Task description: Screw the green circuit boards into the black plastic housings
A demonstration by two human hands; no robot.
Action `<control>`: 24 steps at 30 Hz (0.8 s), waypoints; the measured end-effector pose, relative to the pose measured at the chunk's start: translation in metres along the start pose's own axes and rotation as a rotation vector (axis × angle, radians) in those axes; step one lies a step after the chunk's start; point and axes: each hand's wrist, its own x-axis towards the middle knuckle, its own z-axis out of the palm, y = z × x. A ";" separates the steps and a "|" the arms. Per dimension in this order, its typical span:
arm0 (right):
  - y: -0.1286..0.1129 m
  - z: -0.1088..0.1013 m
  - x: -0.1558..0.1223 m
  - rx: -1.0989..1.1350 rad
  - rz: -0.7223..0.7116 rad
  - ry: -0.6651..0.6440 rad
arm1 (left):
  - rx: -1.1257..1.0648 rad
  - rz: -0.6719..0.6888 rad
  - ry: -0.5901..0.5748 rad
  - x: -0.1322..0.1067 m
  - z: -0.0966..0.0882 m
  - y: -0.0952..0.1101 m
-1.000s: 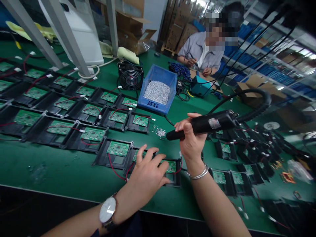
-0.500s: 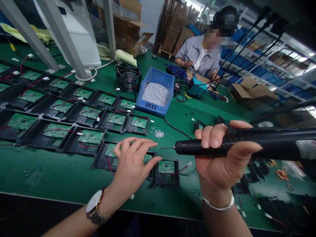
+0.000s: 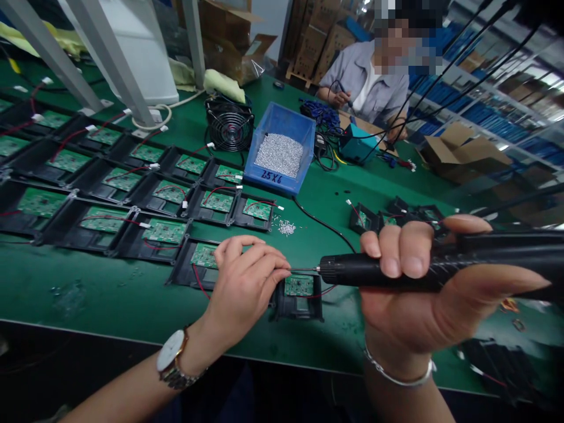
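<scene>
Left fingers point(image 3: 268, 262) now pinching bit point(image 3: 305, 269) at its tip, right fingers point(image 3: 414, 249) still grasping black screwdriver point(image 3: 346, 269)

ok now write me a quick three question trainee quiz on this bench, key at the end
1. Open: What does the right hand hold, and which part of it is the left hand nearest?
2. True or false: The blue bin is filled with circuit boards.
3. Multiple choice: What stands right beside that bin? A) black fan B) white jug C) open carton

Key:
1. A black power driver; its bit.
2. False: small silvery screws.
3. A.
</scene>
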 end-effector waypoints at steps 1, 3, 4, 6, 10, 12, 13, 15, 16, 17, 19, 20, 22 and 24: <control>0.000 -0.001 -0.002 -0.011 -0.008 -0.008 | 0.010 0.009 -0.006 -0.001 0.001 0.000; 0.000 -0.004 -0.006 -0.043 -0.027 -0.034 | 0.037 -0.006 -0.045 -0.005 0.005 0.002; 0.001 -0.006 -0.008 -0.062 -0.035 -0.053 | 0.051 -0.022 -0.078 -0.007 0.007 0.002; 0.005 -0.010 -0.014 -0.094 -0.051 -0.084 | 0.080 -0.047 -0.150 -0.012 0.012 0.004; 0.015 -0.017 -0.026 -0.154 -0.055 -0.135 | 0.128 -0.032 -0.222 -0.018 0.022 0.007; 0.020 -0.019 -0.032 -0.180 -0.042 -0.167 | 0.137 -0.030 -0.236 -0.019 0.026 0.008; 0.022 -0.019 -0.034 -0.188 -0.035 -0.179 | 0.139 -0.036 -0.239 -0.018 0.027 0.009; 0.025 -0.019 -0.038 -0.201 -0.026 -0.190 | 0.139 -0.057 -0.241 -0.018 0.029 0.009; 0.026 -0.019 -0.039 -0.204 -0.022 -0.190 | 0.136 -0.066 -0.244 -0.018 0.029 0.010; 0.027 -0.019 -0.040 -0.204 -0.021 -0.192 | 0.132 -0.072 -0.246 -0.018 0.030 0.010; 0.029 -0.018 -0.040 -0.195 -0.018 -0.201 | 0.127 -0.076 -0.245 -0.018 0.031 0.009; 0.030 -0.018 -0.040 -0.187 -0.013 -0.207 | 0.126 -0.073 -0.241 -0.019 0.032 0.009; 0.031 -0.018 -0.041 -0.173 -0.005 -0.212 | 0.129 -0.066 -0.224 -0.020 0.032 0.009; 0.033 -0.019 -0.041 -0.180 0.003 -0.205 | 0.128 -0.064 -0.217 -0.020 0.032 0.009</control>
